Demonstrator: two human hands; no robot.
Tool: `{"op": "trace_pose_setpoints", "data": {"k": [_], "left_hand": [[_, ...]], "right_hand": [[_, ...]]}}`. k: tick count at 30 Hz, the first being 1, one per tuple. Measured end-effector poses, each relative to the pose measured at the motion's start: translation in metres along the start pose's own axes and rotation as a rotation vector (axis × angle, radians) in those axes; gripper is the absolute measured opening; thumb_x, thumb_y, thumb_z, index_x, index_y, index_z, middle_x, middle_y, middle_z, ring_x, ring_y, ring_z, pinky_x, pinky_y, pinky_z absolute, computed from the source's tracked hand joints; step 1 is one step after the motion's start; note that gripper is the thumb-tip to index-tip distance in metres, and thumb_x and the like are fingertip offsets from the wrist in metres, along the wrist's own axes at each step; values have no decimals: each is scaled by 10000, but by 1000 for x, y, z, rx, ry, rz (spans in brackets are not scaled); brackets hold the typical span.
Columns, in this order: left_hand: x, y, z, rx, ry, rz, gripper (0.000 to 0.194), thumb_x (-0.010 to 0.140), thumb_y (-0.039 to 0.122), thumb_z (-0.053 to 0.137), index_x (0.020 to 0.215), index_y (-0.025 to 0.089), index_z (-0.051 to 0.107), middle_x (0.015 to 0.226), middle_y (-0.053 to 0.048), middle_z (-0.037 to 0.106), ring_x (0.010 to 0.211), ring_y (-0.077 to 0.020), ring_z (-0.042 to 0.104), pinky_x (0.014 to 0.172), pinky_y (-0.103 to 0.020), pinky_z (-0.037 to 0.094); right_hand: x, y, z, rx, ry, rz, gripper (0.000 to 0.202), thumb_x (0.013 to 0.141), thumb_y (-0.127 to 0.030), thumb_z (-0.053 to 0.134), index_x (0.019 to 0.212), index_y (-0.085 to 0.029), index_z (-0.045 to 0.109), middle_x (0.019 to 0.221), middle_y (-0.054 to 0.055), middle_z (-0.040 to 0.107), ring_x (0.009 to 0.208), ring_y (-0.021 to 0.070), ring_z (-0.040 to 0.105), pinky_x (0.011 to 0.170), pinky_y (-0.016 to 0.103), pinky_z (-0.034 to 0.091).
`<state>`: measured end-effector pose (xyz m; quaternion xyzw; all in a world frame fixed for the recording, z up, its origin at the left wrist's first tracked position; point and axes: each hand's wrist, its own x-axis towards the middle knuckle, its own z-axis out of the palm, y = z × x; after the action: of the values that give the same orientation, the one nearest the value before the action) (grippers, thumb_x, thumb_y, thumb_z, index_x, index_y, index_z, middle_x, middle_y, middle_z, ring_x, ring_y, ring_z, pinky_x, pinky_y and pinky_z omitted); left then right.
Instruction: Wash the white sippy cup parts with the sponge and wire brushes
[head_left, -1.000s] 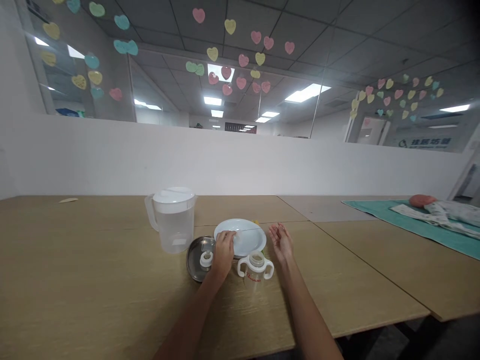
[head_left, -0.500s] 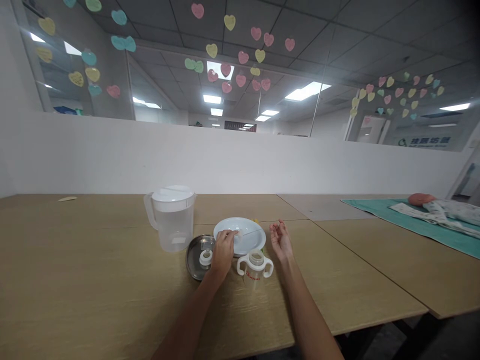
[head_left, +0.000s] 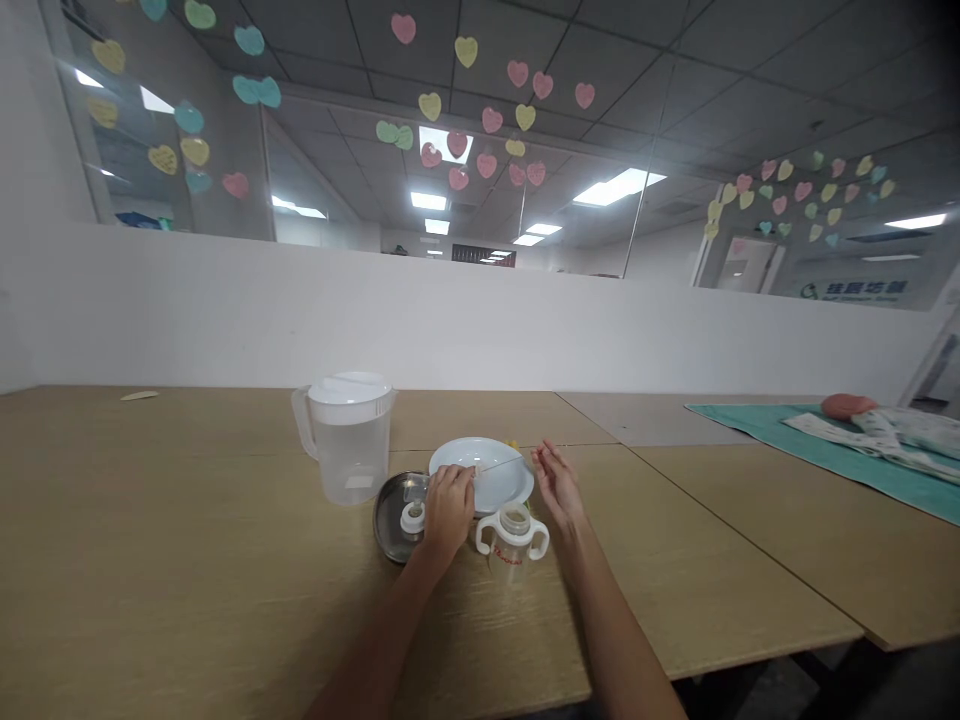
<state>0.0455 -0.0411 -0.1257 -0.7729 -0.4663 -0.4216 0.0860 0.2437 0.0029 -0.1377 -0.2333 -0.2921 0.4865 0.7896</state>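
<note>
Over the left part of a white plate, my left hand has its fingers pinched on a small pale piece, mostly hidden. A thin stick slants from there across the plate toward my right hand, whose fingers are curled at the plate's right side; what they hold, if anything, is too small to name. In front of the plate stands a clear bottle with two white handles and an open top. A metal bowl with a white ring and a clear cap lies left of my left hand.
A clear lidded pitcher stands behind the metal bowl. At the far right a teal cloth bears white fabric and an orange-red object. A white wall runs behind the table.
My right hand has moved slightly left, closer to the plate and the stick's end, with its fingers more gathered. The whole view has shifted slightly.
</note>
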Motion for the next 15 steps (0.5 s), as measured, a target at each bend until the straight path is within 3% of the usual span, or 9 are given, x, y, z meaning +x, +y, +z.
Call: {"op": "trace_pose_setpoints", "data": {"k": [7,15], "left_hand": [[-1,-1,2,-16,-14,4,310,908,195,376,1139,195,583,933,-66,650,894,-210,531,807,-363,399],[0,-4,4,-85,26,-48,263,909,243,403,1034,176,624,944,-59,671,905,-205,546,828,-356,402]], "right_hand": [[-3,5,4,-50,-20,1,307,594,-221,779,854,-153,632,740,2,671,691,108,643,697,195,560],[-3,3,3,-65,-40,31,289,605,-221,773,845,-159,624,719,-4,673,686,111,645,691,200,560]]}}
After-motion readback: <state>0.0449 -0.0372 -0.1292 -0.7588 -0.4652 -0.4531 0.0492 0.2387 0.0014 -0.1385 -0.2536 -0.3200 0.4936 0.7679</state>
